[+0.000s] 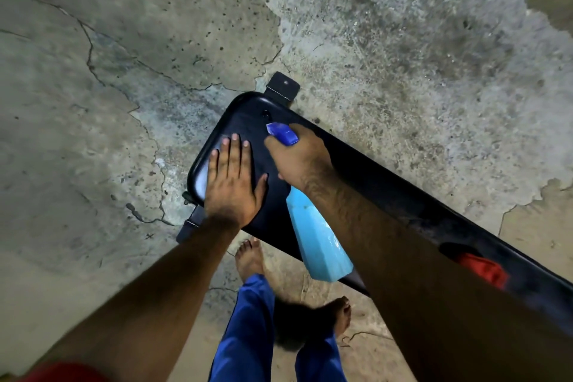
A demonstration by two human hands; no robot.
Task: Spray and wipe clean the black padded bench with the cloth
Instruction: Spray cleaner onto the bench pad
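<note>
The right hand [302, 155] is gripping the spray bottle [316, 236] beside the flat, pressing left hand [234, 183]; the bench [387, 192] is stretching away rightward, cloth [483, 268] lying past the right forearm.

Dim light, wide-angle edge distortion, blurred foreground.

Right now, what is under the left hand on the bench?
The left hand lies flat on the bench. A pale patch, maybe the cloth, shows beside its outer edge. The palm covers the rest, so I cannot confirm it.
</note>
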